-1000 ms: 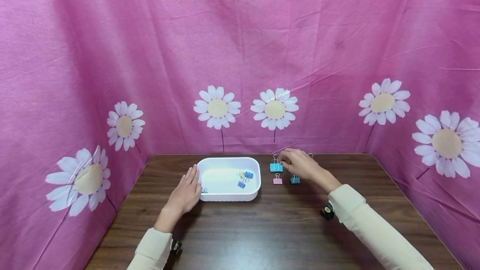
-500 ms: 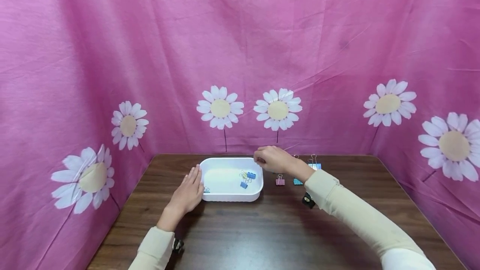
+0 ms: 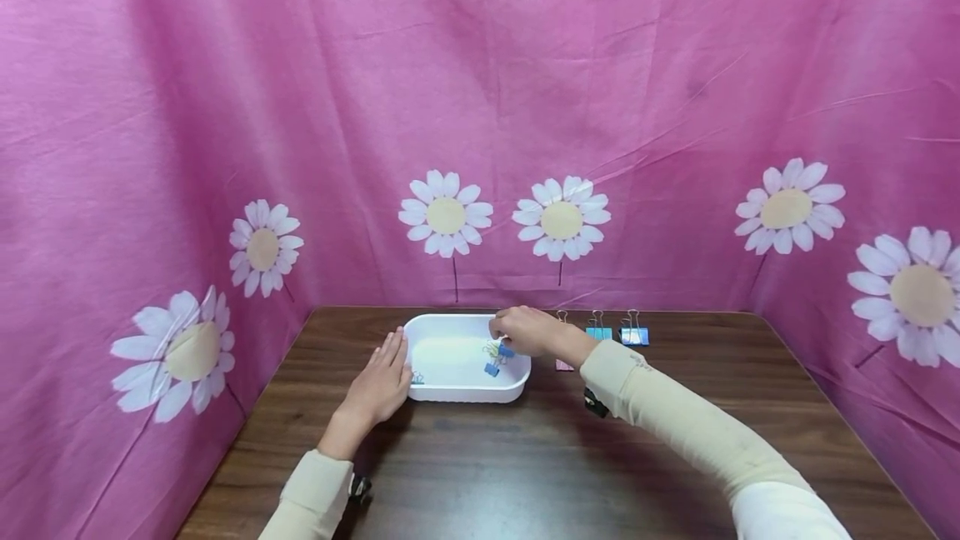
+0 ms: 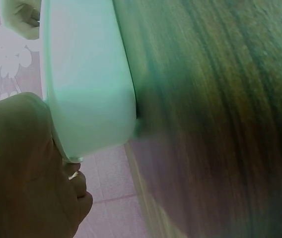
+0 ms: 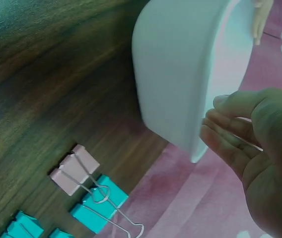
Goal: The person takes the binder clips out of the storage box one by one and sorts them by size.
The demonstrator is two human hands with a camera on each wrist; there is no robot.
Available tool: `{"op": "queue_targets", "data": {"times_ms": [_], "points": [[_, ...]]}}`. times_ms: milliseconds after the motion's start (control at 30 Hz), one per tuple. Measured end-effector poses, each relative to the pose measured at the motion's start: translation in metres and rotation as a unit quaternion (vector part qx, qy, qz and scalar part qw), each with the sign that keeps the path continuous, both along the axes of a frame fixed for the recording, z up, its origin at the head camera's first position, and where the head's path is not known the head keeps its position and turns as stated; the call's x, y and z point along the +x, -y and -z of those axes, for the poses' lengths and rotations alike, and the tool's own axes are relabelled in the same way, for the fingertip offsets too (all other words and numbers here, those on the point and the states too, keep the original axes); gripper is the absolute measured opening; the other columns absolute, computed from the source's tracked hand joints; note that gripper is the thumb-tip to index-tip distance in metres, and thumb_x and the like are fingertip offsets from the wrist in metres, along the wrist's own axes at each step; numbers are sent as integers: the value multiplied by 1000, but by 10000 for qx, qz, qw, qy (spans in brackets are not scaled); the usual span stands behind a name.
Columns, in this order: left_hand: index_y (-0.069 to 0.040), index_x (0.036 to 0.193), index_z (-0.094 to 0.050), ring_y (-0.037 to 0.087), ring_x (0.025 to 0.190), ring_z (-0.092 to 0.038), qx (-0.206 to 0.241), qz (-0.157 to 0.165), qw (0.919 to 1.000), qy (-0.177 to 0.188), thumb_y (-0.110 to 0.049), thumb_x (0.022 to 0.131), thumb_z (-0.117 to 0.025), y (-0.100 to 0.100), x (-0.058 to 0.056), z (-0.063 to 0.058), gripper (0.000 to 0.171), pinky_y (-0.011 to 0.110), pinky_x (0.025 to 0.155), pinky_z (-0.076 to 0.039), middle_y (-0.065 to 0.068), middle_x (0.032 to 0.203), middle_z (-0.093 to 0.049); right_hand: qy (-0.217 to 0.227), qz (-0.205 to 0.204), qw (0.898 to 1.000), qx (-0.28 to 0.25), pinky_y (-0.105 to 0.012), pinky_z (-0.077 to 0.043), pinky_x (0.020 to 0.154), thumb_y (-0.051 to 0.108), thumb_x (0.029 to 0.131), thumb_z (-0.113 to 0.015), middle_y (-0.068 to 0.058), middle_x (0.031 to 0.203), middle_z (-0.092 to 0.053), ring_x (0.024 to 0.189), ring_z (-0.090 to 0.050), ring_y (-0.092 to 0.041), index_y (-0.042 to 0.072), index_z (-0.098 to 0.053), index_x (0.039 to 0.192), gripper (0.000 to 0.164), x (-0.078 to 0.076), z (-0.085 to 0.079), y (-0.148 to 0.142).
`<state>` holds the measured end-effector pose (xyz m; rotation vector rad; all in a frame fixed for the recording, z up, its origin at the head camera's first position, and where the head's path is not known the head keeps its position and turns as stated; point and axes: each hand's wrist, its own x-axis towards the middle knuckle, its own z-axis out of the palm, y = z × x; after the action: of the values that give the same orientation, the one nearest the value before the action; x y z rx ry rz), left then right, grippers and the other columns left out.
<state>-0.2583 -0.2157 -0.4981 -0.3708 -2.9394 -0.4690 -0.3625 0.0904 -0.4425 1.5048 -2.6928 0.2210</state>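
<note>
My left hand [image 3: 380, 377] rests along the left end of a white tray [image 3: 465, 394], fingers straight against its rim. Over the tray's right end hovers my right hand [image 3: 525, 330], its fingertips close above a few binder clips. In the right wrist view, the thumb and fingers of that hand [image 5: 260, 134] are loosely curved, and no clip shows between them. Inside the tray lie a blue binder clip [image 3: 492, 370], another blue one [image 3: 507, 350] partly under the hand, a yellowish clip [image 3: 492, 349], and a small clip [image 3: 417, 377] in the near left corner.
Right of the tray stand binder clips on the wooden table [image 3: 480, 465]: a teal one [image 3: 598, 333], a shiny blue one [image 3: 634, 336] and a pink one [image 3: 564, 365]. The right forearm hides others. A pink flowered cloth [image 3: 480, 107] encloses the table's back and sides.
My right hand has moved left from the clips on the table to above the tray's right end, uncovering the teal and shiny blue clips. The left hand has stayed on the tray.
</note>
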Motion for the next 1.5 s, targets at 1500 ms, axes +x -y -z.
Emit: {"op": "queue_targets", "data": {"times_ms": [1500], "points": [[15, 158, -36, 47, 160, -29, -41, 39, 10000, 45, -15, 111, -41, -2, 1, -5, 56, 60, 131, -29, 29, 171, -30, 166, 240, 9983, 495, -27, -58, 74, 4, 91, -81, 1, 94, -61, 80, -60, -12, 13, -76, 90, 10, -2, 31, -1]]}}
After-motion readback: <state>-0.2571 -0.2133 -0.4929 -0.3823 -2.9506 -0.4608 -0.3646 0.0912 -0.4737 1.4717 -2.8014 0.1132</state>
